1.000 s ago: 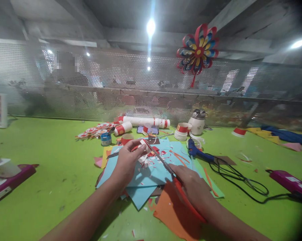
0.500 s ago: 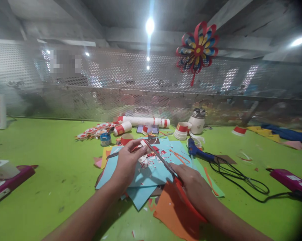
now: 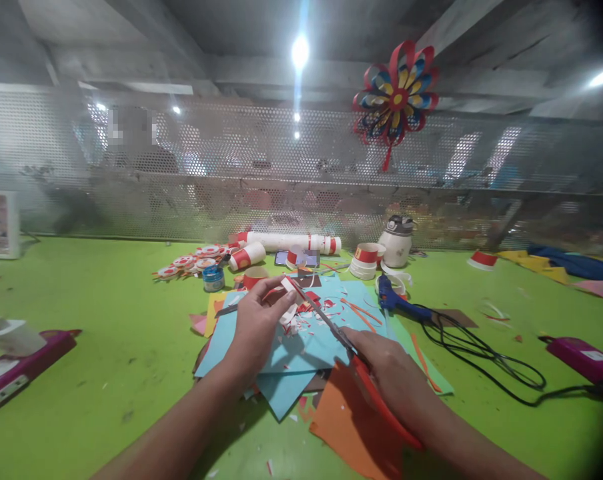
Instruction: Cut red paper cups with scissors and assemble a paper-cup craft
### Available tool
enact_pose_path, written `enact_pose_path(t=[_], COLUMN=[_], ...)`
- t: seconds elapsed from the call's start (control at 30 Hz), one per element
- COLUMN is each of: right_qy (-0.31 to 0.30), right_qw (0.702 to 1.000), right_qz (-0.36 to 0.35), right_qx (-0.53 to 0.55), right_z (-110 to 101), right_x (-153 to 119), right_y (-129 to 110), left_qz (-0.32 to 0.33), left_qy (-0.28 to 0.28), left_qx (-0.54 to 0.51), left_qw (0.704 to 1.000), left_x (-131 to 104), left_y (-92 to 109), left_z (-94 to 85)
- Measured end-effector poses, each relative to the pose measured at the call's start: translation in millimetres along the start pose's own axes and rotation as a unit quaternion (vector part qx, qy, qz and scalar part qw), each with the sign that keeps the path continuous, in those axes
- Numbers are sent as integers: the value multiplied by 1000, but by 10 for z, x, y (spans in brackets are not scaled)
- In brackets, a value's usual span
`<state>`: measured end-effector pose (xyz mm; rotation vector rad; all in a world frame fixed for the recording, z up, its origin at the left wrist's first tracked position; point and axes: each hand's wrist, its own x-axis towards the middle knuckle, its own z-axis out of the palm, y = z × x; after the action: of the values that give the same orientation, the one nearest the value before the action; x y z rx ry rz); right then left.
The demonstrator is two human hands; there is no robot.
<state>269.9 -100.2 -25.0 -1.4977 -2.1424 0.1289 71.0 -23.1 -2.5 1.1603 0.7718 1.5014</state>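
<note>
My left hand [image 3: 260,319] pinches a small red-and-white piece of paper [image 3: 288,287] between thumb and fingers. In my right hand [image 3: 387,365] is a pair of scissors [image 3: 331,325] with orange-red handles, its blades pointing up and left. The blade tips meet the edge of the paper piece; whether they are parted I cannot tell. Beneath both hands lie light blue paper sheets [image 3: 231,350], strewn with red and white paper scraps [image 3: 294,320] and a few orange strips [image 3: 360,312]. An orange sheet [image 3: 349,427] sits below the right hand, partly covered by the scissor handles.
A blue glue gun [image 3: 401,305] with its black cord lies to the right. Behind are paper cups [image 3: 364,259], a blue paint jar [image 3: 213,278], a phone [image 3: 309,258] and a white bottle [image 3: 396,241]. Purple power strips [image 3: 29,370] flank both sides. A paper flower [image 3: 398,99] hangs above.
The whole view has shifted slightly, with things appearing a little farther right. Both hands keep nearly the same pose, the scissors still at the paper piece.
</note>
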Motion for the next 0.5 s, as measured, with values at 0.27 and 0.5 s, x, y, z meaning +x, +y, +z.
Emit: enact_pose_path(t=[0.27, 0.5], right_qy=[22, 38], right_qw=[1000, 999], right_qz=[-11, -25], right_qx=[-10, -21], right_z=[-1, -18], right_x=[-18, -15], right_y=[-16, -58], left_qz=[-4, -10], left_qy=[4, 1], left_qx=[-1, -6], left_qw=[1000, 1000], left_x=[0, -5], left_y=[-8, 10], left_z=[-5, 12])
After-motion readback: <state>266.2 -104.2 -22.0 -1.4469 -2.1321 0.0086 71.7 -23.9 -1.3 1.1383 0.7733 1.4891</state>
